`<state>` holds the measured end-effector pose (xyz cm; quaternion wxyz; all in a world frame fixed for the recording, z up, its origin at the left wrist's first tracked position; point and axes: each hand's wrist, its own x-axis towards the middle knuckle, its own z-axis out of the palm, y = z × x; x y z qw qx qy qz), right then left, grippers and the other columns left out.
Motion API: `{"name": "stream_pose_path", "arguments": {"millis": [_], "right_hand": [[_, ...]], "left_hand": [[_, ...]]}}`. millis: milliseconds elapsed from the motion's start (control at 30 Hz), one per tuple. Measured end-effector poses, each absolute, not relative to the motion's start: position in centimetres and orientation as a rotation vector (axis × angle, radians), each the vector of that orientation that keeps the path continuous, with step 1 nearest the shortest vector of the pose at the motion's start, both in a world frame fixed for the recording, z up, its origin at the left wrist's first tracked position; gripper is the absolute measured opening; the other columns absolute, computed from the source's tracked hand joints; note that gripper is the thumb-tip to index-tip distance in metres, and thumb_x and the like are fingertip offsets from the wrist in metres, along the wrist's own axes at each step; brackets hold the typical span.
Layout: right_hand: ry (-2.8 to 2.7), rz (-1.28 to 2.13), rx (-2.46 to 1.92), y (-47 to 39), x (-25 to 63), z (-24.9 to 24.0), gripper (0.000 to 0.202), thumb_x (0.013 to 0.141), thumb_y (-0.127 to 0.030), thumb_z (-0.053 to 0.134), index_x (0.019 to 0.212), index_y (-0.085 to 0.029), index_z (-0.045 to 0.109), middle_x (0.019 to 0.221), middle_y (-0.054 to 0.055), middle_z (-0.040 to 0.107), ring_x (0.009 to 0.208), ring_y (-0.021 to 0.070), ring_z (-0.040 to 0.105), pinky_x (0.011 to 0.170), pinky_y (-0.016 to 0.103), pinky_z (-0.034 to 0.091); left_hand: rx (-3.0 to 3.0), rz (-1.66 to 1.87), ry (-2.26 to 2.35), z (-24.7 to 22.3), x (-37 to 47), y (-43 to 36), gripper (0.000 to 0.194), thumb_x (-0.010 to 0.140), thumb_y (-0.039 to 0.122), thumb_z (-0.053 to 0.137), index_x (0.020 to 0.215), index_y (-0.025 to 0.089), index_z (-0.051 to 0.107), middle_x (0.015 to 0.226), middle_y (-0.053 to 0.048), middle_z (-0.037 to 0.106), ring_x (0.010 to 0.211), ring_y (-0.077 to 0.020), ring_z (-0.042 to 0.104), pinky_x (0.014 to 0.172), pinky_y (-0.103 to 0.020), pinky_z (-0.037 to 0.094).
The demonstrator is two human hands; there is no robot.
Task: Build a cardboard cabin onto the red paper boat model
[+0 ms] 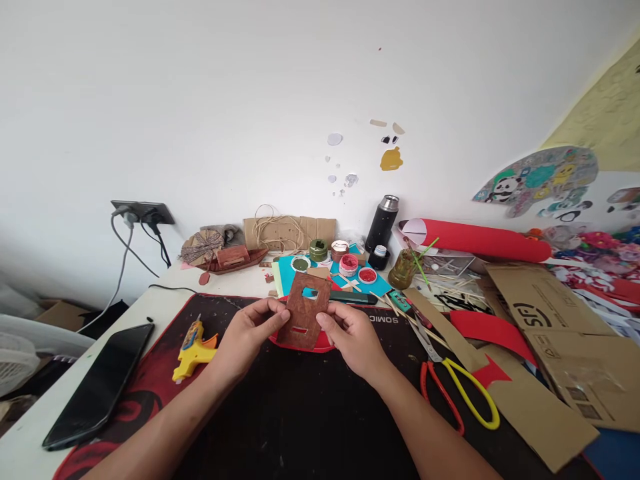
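Note:
Between my two hands a brown-painted cardboard piece (305, 310) is held up, tilted a little. It has a larger rectangular hole near its top and a narrow slot near its bottom. My left hand (253, 333) pinches its left edge between thumb and fingers. On the opposite edge, my right hand (353, 333) grips it the same way. Behind the piece, partly hidden, lies a red round thing (325, 343) on the black mat (310, 413). A yellow glue gun (195, 353) rests on the mat left of my left hand.
Scissors (440, 367) and cardboard strips (530, 407) lie at the right. Open paint jars (349, 265), a brush jar (405, 269) and a black flask (383, 223) stand at the back. A brown model boat (235, 260) sits back left; a black phone (100, 383) lies at the left edge.

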<state>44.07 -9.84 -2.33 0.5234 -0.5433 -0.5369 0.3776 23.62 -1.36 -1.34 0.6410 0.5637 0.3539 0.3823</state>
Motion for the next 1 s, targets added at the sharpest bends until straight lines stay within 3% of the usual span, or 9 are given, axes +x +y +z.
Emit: {"name": "stream_pose_path", "arguments": {"millis": [367,533,633,833,1000], "right_hand": [[-1.241,0.859,-1.293,-9.7,44.3,-2.0,0.032,0.100,-0.048,0.061,0.096,-0.019,0.073,0.063,-0.003,0.053,0.055,0.0140,0.048,0.053,0.026,0.037],[-1.250,0.529,-1.298,-9.7,44.6,-1.8,0.024,0.101,-0.039,0.062,0.100,-0.020,0.076,0.069,0.000,0.063,0.059,0.0145,0.053,0.055,0.026,0.042],[-1.350,0.290,-1.306,-9.9,44.6,-2.0,0.018,0.102,-0.030,0.063,0.108,-0.020,0.077,0.065,-0.002,0.062,0.058,0.0145,0.056,0.061,0.027,0.047],[-1.602,-0.064,-1.277,-9.9,44.7,-3.0,0.032,0.105,-0.023,0.061,0.134,-0.020,0.073,0.069,0.000,0.070,0.059,0.0164,0.064,0.064,0.028,0.052],[-1.661,-0.106,-1.245,-9.7,45.0,-3.1,0.035,0.105,-0.017,0.058,0.135,-0.024,0.073,0.088,0.006,0.082,0.070,0.0187,0.076,0.073,0.030,0.061]], "left_hand": [[1.201,0.950,0.807,-1.5,23.6,-0.9,0.037,0.074,0.050,0.092,0.076,0.019,0.072,0.079,0.000,0.064,0.077,-0.0157,0.053,0.072,-0.024,0.046],[1.063,0.973,0.815,-0.7,23.7,-0.8,0.043,0.065,0.051,0.096,0.068,0.018,0.068,0.070,0.001,0.060,0.070,-0.0145,0.050,0.066,-0.023,0.045],[1.023,0.932,0.825,-0.5,23.6,-0.9,0.044,0.062,0.050,0.098,0.068,0.018,0.068,0.071,0.000,0.062,0.070,-0.0146,0.053,0.065,-0.023,0.046],[1.067,0.820,0.845,-0.6,23.5,-1.1,0.044,0.064,0.053,0.096,0.068,0.018,0.069,0.073,-0.002,0.066,0.070,-0.0160,0.056,0.065,-0.024,0.047],[1.164,0.799,0.835,-0.5,23.8,-1.2,0.042,0.067,0.055,0.094,0.069,0.018,0.072,0.073,-0.002,0.066,0.070,-0.0155,0.054,0.066,-0.024,0.046]]}}
